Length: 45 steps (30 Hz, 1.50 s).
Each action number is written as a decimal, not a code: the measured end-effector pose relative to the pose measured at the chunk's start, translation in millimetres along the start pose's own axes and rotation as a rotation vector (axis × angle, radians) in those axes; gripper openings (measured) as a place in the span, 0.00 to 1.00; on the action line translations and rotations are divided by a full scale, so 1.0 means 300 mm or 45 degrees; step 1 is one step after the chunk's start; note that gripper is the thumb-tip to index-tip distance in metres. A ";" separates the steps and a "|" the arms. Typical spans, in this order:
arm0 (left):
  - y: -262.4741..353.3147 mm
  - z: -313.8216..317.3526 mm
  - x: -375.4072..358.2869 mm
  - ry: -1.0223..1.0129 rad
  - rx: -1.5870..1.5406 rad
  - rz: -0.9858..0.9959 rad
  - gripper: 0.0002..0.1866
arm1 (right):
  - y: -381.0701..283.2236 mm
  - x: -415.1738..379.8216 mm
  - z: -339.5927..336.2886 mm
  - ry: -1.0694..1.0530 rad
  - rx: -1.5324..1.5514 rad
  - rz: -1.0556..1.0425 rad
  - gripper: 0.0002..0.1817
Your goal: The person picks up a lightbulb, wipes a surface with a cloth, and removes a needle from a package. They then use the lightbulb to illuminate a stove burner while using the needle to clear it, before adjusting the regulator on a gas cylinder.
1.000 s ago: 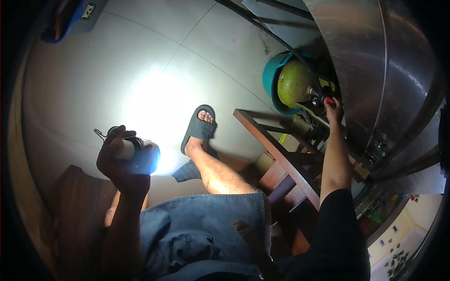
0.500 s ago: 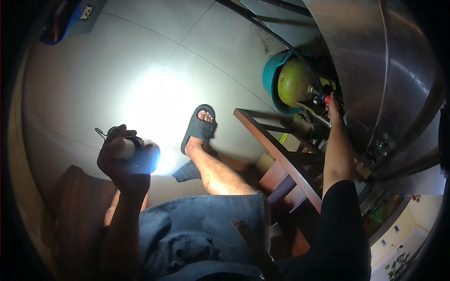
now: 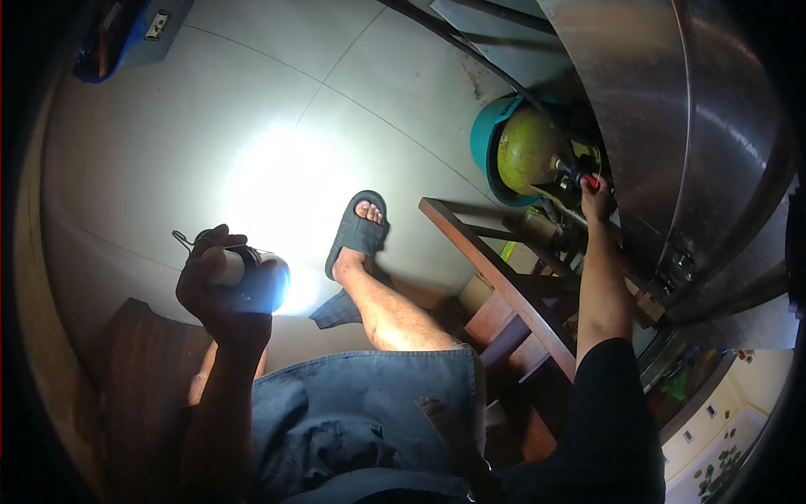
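My left hand point(image 3: 214, 304) is wrapped round a lit flashlight point(image 3: 262, 284) with a pale barrel and a wire loop at its back end. Its beam makes a bright patch on the floor. Over on the right, my right arm reaches out to a yellow-green gas cylinder point(image 3: 522, 153), which lies inside a teal tub point(image 3: 487, 139) as seen from here. The fingers of my right hand point(image 3: 596, 202) are closed round the red-marked gas regulator point(image 3: 591, 181) on top of the cylinder. A dark hose point(image 3: 550, 122) runs to it. My fingertips are partly hidden.
A wooden frame point(image 3: 495, 273) stands between my leg and the cylinder. At the right is a large metal panel point(image 3: 655, 109) with a thin cable. My sandalled foot point(image 3: 357, 231) rests on the tiled floor point(image 3: 252, 67). A blue-edged grey container point(image 3: 138, 38) sits at the upper left.
My right hand has shifted slightly at the regulator, its wrist turned a little and the arm a touch lower. The left hand still holds the flashlight almost in place.
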State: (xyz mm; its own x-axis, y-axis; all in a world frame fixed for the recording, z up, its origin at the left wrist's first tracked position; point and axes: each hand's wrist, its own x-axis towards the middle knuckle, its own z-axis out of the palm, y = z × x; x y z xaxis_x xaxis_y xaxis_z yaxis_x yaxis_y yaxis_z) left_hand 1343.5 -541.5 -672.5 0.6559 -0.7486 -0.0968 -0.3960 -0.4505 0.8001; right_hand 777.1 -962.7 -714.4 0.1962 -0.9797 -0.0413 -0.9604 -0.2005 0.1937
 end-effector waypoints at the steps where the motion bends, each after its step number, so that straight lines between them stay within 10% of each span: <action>1: -0.011 -0.001 -0.003 -0.026 -0.013 0.017 0.22 | -0.026 0.002 -0.033 -0.048 -0.120 0.048 0.29; 4: 0.011 0.010 -0.009 -0.020 -0.091 -0.025 0.22 | -0.039 0.114 -0.023 -0.558 0.390 1.119 0.32; 8: 0.021 0.008 0.007 0.039 -0.080 0.031 0.22 | -0.105 0.058 -0.084 -0.498 0.529 1.094 0.32; 10: 0.018 0.006 0.008 0.020 -0.072 0.049 0.23 | -0.053 -0.006 -0.068 -0.117 0.071 0.006 0.33; 12: 0.011 0.000 0.007 0.003 -0.045 0.066 0.24 | 0.062 0.052 0.026 -0.114 -0.111 0.168 0.32; 14: 0.010 0.004 0.002 -0.093 -0.007 -0.034 0.26 | -0.007 0.122 -0.028 -0.662 0.475 1.146 0.32; 18: 0.025 0.012 0.014 0.054 -0.150 0.018 0.25 | -0.132 0.036 -0.085 -0.441 0.404 1.064 0.32; 20: 0.023 0.001 0.013 0.035 -0.044 0.086 0.25 | 0.056 -0.018 0.039 0.276 -0.119 -0.245 0.34; 22: 0.019 0.011 0.003 0.055 -0.117 0.045 0.25 | -0.020 0.005 -0.024 0.268 0.059 -0.212 0.38; 25: 0.014 0.017 -0.010 0.036 -0.167 -0.005 0.25 | 0.074 0.114 0.035 -0.657 0.342 1.021 0.42; 31: 0.011 0.011 -0.001 0.053 -0.196 -0.018 0.24 | 0.086 0.024 0.006 -0.029 0.015 -0.127 0.35; 35: 0.030 0.015 0.015 0.064 -0.181 0.086 0.22 | -0.015 0.105 0.006 -0.008 -0.289 0.106 0.33; 37: 0.040 0.008 0.027 0.073 -0.128 0.045 0.21 | -0.077 0.108 -0.047 -0.599 0.491 1.067 0.36; 38: 0.046 0.010 0.024 0.068 -0.088 -0.012 0.19 | -0.060 0.076 -0.038 -0.593 0.484 1.075 0.36; 40: 0.066 0.010 0.031 0.072 -0.144 -0.089 0.17 | 0.020 0.013 0.008 -0.030 -0.336 0.064 0.38; 45: 0.043 0.017 0.026 0.033 -0.065 0.071 0.19 | -0.028 0.070 -0.072 -0.739 0.070 0.405 0.42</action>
State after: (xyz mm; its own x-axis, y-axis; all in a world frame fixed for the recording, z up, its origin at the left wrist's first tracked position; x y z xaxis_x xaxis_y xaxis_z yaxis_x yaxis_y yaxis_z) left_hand 1340.2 -555.5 -666.1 0.6505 -0.7586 -0.0366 -0.3996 -0.3828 0.8329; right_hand 793.5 -981.5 -695.6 -0.2222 -0.8281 -0.5146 -0.9655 0.1136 0.2342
